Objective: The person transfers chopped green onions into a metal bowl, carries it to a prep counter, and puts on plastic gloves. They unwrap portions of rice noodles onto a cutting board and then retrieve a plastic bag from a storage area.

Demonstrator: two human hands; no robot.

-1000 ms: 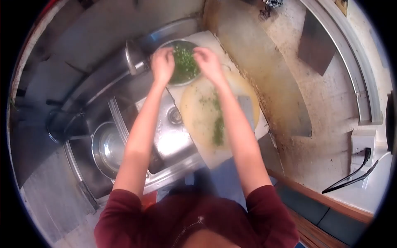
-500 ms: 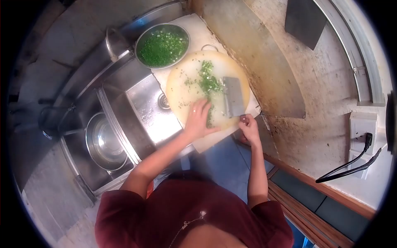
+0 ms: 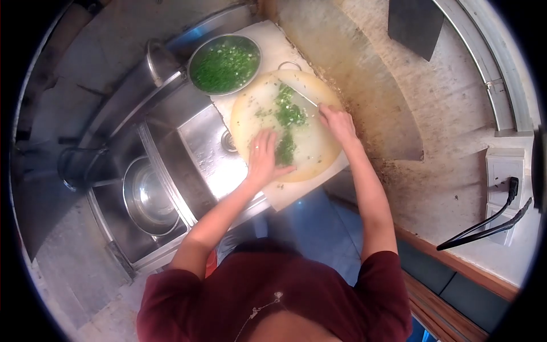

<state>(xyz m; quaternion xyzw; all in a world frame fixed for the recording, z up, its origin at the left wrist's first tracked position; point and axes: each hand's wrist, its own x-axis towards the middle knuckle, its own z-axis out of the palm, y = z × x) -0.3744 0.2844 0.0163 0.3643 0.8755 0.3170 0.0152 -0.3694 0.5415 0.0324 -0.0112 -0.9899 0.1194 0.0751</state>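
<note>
A round, pale yellow cutting board [image 3: 319, 154] carries a strip of chopped scallions [image 3: 290, 114], with loose bits scattered beside it. My left hand [image 3: 263, 158] rests on the board at the left of the strip's near end, thumb spread away from the fingers, touching or very near the greens. In my right hand [image 3: 338, 124], closed round its handle, is a cleaver [image 3: 301, 95]. Its blade shows nearly edge-on, slanting over the far right of the board close to the scallions. At the far left of the board stands a metal bowl [image 3: 195, 85] heaped with chopped scallions.
Left of the board lies a steel sink [image 3: 196, 137] with a drain, and beyond its divider sits another metal bowl [image 3: 132, 196]. A faucet [image 3: 152, 62] rises behind. The stained wall [image 3: 387, 114] runs close along the right, with a plugged-in black cable [image 3: 473, 238].
My right hand has moved up and away with the cleaver, from the board's near right edge to its far right side. The blade has turned from flat to edge-on. My left hand shifted slightly left.
</note>
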